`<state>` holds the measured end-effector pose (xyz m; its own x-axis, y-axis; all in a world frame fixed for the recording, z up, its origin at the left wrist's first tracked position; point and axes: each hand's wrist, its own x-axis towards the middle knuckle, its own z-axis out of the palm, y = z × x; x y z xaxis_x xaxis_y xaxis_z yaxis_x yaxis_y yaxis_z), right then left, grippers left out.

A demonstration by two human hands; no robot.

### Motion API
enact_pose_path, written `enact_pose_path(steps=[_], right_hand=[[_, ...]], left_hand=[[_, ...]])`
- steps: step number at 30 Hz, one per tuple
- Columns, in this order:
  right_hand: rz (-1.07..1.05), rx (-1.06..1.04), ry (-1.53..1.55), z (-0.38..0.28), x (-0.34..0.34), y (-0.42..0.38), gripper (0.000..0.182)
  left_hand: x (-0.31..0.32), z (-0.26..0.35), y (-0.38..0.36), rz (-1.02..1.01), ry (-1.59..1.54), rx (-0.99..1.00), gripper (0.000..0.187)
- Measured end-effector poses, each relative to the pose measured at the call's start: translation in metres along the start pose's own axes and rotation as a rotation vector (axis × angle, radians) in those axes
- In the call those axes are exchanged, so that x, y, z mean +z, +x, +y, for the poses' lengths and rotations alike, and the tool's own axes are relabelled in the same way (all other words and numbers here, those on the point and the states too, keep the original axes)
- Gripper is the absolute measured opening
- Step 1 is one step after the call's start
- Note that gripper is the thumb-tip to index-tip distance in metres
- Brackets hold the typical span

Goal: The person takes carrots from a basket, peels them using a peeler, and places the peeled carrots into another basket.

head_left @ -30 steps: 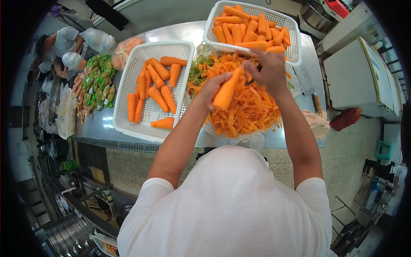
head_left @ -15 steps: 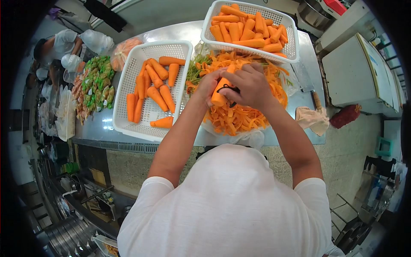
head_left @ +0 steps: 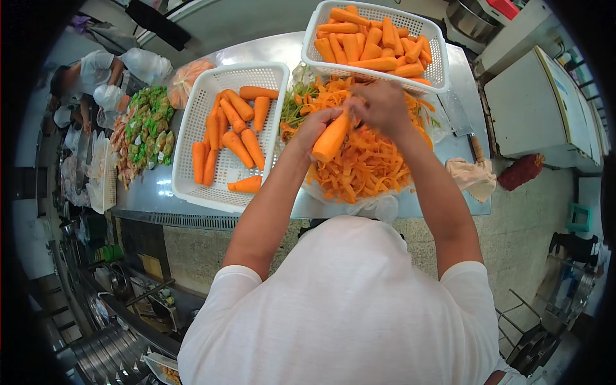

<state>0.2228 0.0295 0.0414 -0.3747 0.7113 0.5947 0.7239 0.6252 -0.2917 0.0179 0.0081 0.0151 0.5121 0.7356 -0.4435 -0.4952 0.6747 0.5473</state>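
Note:
A carrot (head_left: 332,139) is gripped in my left hand (head_left: 313,131), tilted with its thick end towards me. At the carrot's far end, my right hand (head_left: 383,106) is closed and smeared by motion. The black peeler that shows in this hand in the earlier frame is mostly hidden now. Beneath both hands lies a heap of orange carrot peelings (head_left: 362,168), with some green tops (head_left: 296,106) at its left. Left of the heap, a white perforated basket (head_left: 221,194) holds several peeled-looking carrots.
Behind the heap stands a second white basket (head_left: 309,50), full of carrots. A knife (head_left: 461,115) and a cloth (head_left: 471,178) lie to the right on the metal table. Green-and-brown packets (head_left: 149,128) sit at the left, near another person (head_left: 96,70).
My right hand has moved up and away to the carrot's far end, and the black peeler has swept out of clear sight. More of the carrot is uncovered; my left hand still holds it.

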Motion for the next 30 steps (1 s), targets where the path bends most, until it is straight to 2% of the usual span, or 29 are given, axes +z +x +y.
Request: enact_pose_path(steps=[1,2,5,6,7,8,10,11,13,14,16,18,20,21,23,24,26,27,29,30], right_hand=[[0.034,0.152,-0.032,0.017,0.001,-0.001,0.036],[0.034,0.151,-0.034,0.023,-0.002,-0.005,0.036],[0.052,0.24,-0.138,0.018,-0.01,-0.004,0.035],[0.044,0.099,-0.072,-0.014,-0.022,-0.005,0.035],[0.041,-0.04,-0.008,-0.036,-0.028,-0.007,0.035],[0.042,-0.04,-0.008,-0.047,-0.027,-0.008,0.035],[0.002,-0.192,0.003,-0.061,-0.024,-0.009,0.035],[0.007,-0.185,0.002,-0.049,-0.018,-0.01,0.035],[-0.013,-0.012,-0.067,0.001,-0.002,-0.005,0.035],[-0.011,-0.013,-0.069,0.02,-0.003,-0.005,0.035],[-0.092,0.323,-0.21,0.037,-0.011,-0.001,0.034],[-0.021,0.252,-0.132,0.023,-0.014,0.001,0.034],[0.068,0.093,-0.054,-0.026,-0.028,-0.004,0.034],[0.069,0.093,-0.056,-0.045,-0.029,-0.007,0.034],[-0.049,-0.144,0.029,-0.068,-0.029,-0.01,0.034],[-0.046,-0.138,0.031,-0.061,-0.025,-0.01,0.034],[0.002,-0.055,0.027,-0.025,-0.011,-0.006,0.034],[0.003,-0.055,0.022,-0.005,-0.007,-0.004,0.034],[0.023,0.176,-0.181,0.025,-0.005,-0.003,0.032],[0.023,0.173,-0.181,0.022,-0.007,-0.002,0.032]], left_hand=[[-0.016,0.002,0.003,-0.128,0.045,-0.043,0.03],[-0.024,0.003,0.005,-0.255,0.089,-0.087,0.034],[-0.003,0.003,-0.008,-0.191,0.086,0.001,0.038],[0.005,0.001,-0.009,-0.185,0.077,0.001,0.038],[0.015,0.0,-0.007,-0.084,-0.022,0.009,0.037],[0.02,0.001,-0.005,0.013,-0.115,0.016,0.036],[0.008,-0.002,0.001,-0.04,-0.064,0.011,0.038],[0.001,-0.003,0.002,-0.092,-0.019,0.008,0.04],[-0.014,0.002,0.001,-0.151,0.051,-0.019,0.042],[-0.018,0.003,0.0,-0.209,0.113,-0.043,0.043],[-0.008,0.0,-0.008,-0.167,0.115,-0.026,0.041],[-0.004,0.003,-0.006,-0.118,0.106,0.012,0.039],[-0.005,0.002,-0.001,-0.089,0.033,0.035,0.036],[0.0,0.002,0.001,-0.09,0.034,0.035,0.036],[0.012,0.003,0.001,-0.003,-0.116,0.043,0.036],[0.01,0.002,0.002,-0.001,-0.112,0.039,0.036],[0.002,0.001,0.005,-0.133,0.011,0.078,0.037],[-0.002,0.002,0.005,-0.137,0.012,0.077,0.037],[-0.009,0.004,0.003,-0.22,0.064,-0.006,0.038],[-0.008,0.005,0.002,-0.22,0.064,-0.003,0.038]])
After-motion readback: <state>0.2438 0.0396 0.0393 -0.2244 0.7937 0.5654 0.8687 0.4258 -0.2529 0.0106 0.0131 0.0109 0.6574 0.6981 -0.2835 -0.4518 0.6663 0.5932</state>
